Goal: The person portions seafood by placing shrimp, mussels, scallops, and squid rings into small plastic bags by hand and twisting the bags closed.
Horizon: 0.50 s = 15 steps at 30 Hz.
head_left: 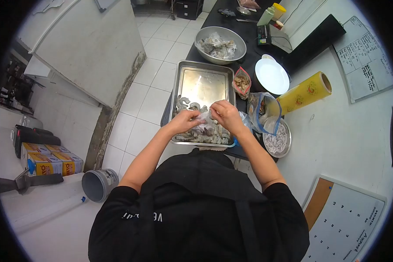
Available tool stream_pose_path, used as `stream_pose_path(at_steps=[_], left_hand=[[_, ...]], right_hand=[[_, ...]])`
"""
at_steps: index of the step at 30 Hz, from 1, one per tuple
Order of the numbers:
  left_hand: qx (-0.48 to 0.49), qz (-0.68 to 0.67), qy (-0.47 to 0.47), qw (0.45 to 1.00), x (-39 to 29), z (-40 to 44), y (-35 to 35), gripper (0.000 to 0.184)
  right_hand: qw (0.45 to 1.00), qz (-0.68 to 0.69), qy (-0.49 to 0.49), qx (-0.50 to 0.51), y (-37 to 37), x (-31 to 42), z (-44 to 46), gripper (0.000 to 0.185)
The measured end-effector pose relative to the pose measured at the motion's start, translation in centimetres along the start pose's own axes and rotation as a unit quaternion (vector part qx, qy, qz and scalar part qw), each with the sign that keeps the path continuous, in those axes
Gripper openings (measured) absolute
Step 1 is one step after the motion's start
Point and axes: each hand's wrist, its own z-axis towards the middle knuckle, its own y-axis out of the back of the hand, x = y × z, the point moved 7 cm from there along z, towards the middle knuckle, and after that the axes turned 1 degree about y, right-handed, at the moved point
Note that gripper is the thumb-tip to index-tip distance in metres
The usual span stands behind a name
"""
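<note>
My left hand (183, 122) and my right hand (226, 115) are over the near half of a metal tray (182, 83). Between them is a crumpled, clear plastic bag (204, 118), pinched by the fingers of both hands. Its contents are hard to make out. Grey raw shrimp (205, 137) lie heaped along the tray's near edge, partly under the bag. A few more shrimp (183, 102) are spread toward the tray's left side. The far half of the tray shows bare, wet metal.
A metal bowl (242, 40) of bagged shrimp stands behind the tray. To the right are a red-edged pouch (241, 83), a zip bag (266, 109), a bowl of peeled shrimp (277, 139), a yellow film roll (305, 92), white plates (271, 76) and a scale (263, 35).
</note>
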Motion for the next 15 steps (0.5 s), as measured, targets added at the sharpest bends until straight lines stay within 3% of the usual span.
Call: stream_pose_path(at_steps=[2, 3, 4, 5, 6, 7, 8, 11, 12, 13, 15], left_hand=[[0.019, -0.049, 0.023, 0.998, 0.8, 0.3, -0.6, 0.022], [0.038, -0.098, 0.047, 0.993, 1.4, 0.4, -0.9, 0.022], [0.038, -0.096, 0.046, 0.994, 1.8, 0.5, -1.1, 0.022], [0.005, -0.119, 0.068, 0.991, 2.6, 0.4, -1.0, 0.021], [-0.027, -0.141, 0.09, 0.986, 3.1, 0.1, -0.8, 0.02], [-0.026, -0.138, 0.09, 0.986, 3.1, -0.1, -1.0, 0.02], [-0.043, -0.233, 0.112, 0.965, 3.5, -0.4, -1.1, 0.023], [-0.059, -0.4, 0.167, 0.899, 4.8, -0.4, -1.5, 0.031], [-0.062, -0.47, 0.199, 0.858, 5.3, -0.6, -1.5, 0.036], [-0.063, -0.47, 0.199, 0.858, 5.4, -0.8, -1.3, 0.036], [-0.071, -0.546, 0.199, 0.811, 5.4, -1.3, -0.7, 0.045]], right_hand=[[0.994, 0.047, -0.092, -0.02, -1.0, -2.2, -0.9, 0.015], [0.995, 0.047, -0.091, -0.022, -1.3, -2.6, -1.0, 0.015], [0.959, 0.167, -0.224, 0.037, -2.8, -4.6, -1.7, 0.021], [0.889, 0.282, -0.349, 0.095, -4.6, -6.0, -3.0, 0.028], [0.889, 0.283, -0.348, 0.093, -4.9, -6.2, -3.4, 0.028], [0.848, 0.34, -0.381, 0.143, -6.2, -6.1, -4.5, 0.032], [0.8, 0.395, -0.41, 0.192, -7.4, -5.7, -5.6, 0.036], [0.793, 0.47, -0.354, 0.156, -8.5, -3.9, -5.5, 0.042], [0.765, 0.472, -0.399, 0.182, -8.8, -4.3, -5.8, 0.04], [0.765, 0.472, -0.398, 0.182, -8.8, -4.5, -5.7, 0.04], [0.678, 0.498, -0.528, 0.115, -9.6, -6.4, -7.2, 0.04]])
